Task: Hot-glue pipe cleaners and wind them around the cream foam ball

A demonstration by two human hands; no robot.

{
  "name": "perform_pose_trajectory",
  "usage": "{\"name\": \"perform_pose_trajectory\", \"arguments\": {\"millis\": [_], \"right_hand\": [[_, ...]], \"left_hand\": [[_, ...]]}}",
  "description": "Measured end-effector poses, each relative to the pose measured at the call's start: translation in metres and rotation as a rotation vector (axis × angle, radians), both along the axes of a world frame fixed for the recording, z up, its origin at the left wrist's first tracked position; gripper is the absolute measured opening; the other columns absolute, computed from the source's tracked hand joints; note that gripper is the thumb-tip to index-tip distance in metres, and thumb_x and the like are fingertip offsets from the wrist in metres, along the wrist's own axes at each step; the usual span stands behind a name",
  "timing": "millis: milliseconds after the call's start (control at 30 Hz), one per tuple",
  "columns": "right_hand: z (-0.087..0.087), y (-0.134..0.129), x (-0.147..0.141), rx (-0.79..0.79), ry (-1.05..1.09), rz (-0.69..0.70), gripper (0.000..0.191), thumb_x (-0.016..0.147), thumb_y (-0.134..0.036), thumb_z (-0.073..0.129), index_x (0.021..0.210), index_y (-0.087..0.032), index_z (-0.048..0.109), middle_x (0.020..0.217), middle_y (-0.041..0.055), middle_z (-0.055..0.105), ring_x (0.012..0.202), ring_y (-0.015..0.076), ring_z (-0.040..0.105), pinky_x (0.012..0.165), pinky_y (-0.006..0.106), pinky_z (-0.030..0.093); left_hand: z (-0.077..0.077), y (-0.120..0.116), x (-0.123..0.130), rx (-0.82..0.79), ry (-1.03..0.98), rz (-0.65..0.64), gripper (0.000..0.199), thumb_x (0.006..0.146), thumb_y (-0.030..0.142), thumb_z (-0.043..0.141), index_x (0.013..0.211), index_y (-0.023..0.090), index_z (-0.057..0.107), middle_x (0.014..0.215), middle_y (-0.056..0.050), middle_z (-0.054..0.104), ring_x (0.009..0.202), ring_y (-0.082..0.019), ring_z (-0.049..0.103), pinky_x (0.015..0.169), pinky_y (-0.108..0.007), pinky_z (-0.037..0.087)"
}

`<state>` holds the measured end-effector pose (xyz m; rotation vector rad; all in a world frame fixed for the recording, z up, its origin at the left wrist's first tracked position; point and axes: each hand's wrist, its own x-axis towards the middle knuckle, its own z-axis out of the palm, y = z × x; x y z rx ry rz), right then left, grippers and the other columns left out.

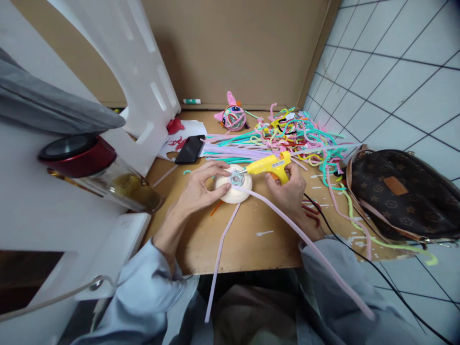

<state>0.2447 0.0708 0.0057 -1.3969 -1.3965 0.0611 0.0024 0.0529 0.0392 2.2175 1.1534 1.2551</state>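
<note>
Dead centre of the frame, here's the white disc (235,196) on the surface (244,249), the left hand's (201,187) fingers gripping its left side. In from the right comes the yellow glue gun (266,164), nozzle right at the disc's middle, the right hand's (287,186) fingers closed around its handle! A lilac strip (305,237) sweeps from the disc to the lower right. Beyond, upper centre, a phone (190,149) and a tangle of coloured strips (294,129); far right, a brown bag (402,196).

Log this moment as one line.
left hand: on white round piece | right hand: gripping yellow glue gun | nozzle: near piece's centre
</note>
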Motion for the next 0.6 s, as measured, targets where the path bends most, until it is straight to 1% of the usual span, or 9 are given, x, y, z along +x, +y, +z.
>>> {"name": "perform_pose_trajectory", "arguments": {"millis": [133, 200, 267, 333, 433, 600], "right_hand": [[-0.001, 0.000, -0.001, -0.004, 0.002, 0.007, 0.032, 0.069, -0.046, 0.067, 0.086, -0.025, 0.051, 0.078, 0.0014, 0.064, 0.066, 0.0197, 0.057, 0.065, 0.035, 0.051], [0.000, -0.001, -0.001, -0.011, 0.007, 0.004, 0.032, 0.069, -0.046, 0.066, 0.086, -0.025, 0.050, 0.078, 0.0016, 0.064, 0.066, 0.0200, 0.057, 0.065, 0.035, 0.051], [0.001, -0.001, -0.002, -0.014, 0.013, 0.009, 0.032, 0.069, -0.047, 0.066, 0.086, -0.025, 0.050, 0.077, 0.0014, 0.063, 0.066, 0.0202, 0.058, 0.066, 0.036, 0.051], [0.001, -0.002, -0.003, -0.016, 0.022, 0.023, 0.032, 0.069, -0.047, 0.066, 0.086, -0.025, 0.050, 0.076, 0.0012, 0.062, 0.066, 0.0203, 0.058, 0.065, 0.036, 0.051], [0.001, -0.002, -0.003, -0.011, 0.027, 0.025, 0.032, 0.069, -0.047, 0.066, 0.085, -0.025, 0.050, 0.076, 0.0010, 0.063, 0.066, 0.0203, 0.058, 0.065, 0.036, 0.051], [0.000, -0.001, -0.002, -0.035, 0.020, 0.020, 0.033, 0.068, -0.049, 0.066, 0.087, -0.026, 0.050, 0.077, 0.0012, 0.065, 0.066, 0.0210, 0.059, 0.062, 0.034, 0.049]], "left_hand": [[0.000, -0.002, 0.000, -0.002, 0.050, -0.008, 0.040, 0.076, 0.051, 0.079, 0.099, 0.020, 0.068, 0.121, -0.014, 0.072, 0.115, -0.029, 0.068, 0.104, -0.044, 0.051], [-0.001, -0.003, 0.001, 0.000, 0.068, 0.000, 0.047, 0.072, 0.054, 0.082, 0.101, 0.020, 0.067, 0.122, -0.014, 0.071, 0.116, -0.030, 0.067, 0.103, -0.044, 0.051], [-0.003, -0.003, 0.003, 0.017, 0.078, 0.020, 0.050, 0.071, 0.056, 0.083, 0.101, 0.019, 0.065, 0.122, -0.014, 0.071, 0.114, -0.029, 0.068, 0.101, -0.043, 0.052], [-0.004, -0.003, 0.005, 0.048, 0.081, 0.045, 0.048, 0.073, 0.055, 0.082, 0.100, 0.019, 0.064, 0.120, -0.014, 0.071, 0.111, -0.028, 0.068, 0.099, -0.041, 0.052], [-0.006, -0.004, 0.008, 0.089, 0.082, 0.071, 0.040, 0.079, 0.051, 0.078, 0.098, 0.019, 0.064, 0.116, -0.013, 0.072, 0.108, -0.026, 0.069, 0.097, -0.040, 0.053], [-0.006, -0.004, 0.010, 0.087, 0.112, 0.092, 0.029, 0.087, 0.046, 0.068, 0.098, 0.020, 0.063, 0.117, -0.011, 0.072, 0.108, -0.025, 0.068, 0.097, -0.039, 0.053]]}}
